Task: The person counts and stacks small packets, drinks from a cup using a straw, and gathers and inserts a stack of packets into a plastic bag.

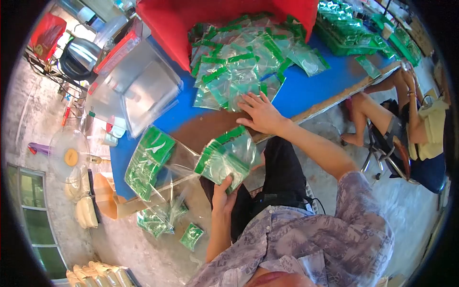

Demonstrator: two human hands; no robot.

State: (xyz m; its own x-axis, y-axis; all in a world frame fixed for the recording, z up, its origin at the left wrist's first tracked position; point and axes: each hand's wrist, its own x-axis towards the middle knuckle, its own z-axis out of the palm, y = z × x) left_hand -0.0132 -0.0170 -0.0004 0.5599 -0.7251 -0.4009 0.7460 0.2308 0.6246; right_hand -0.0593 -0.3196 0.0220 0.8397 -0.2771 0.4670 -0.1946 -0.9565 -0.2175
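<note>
Stack of clear green-edged bags in the left hand, loose heap of similar bags on the blue desk

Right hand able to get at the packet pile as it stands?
Likely yes: the right hand is at the near edge of the packet pile, with nothing visible in between; the left hand, holding a packet stack, sits clear.

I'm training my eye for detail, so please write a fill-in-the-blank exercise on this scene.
The left hand holds packets banded in ____.
At the pile are the fingers of the person's ____ hand.
The pile's container is coloured ____.
The tabletop is mainly coloured ____.

Missing: green; right; red; blue.
</note>
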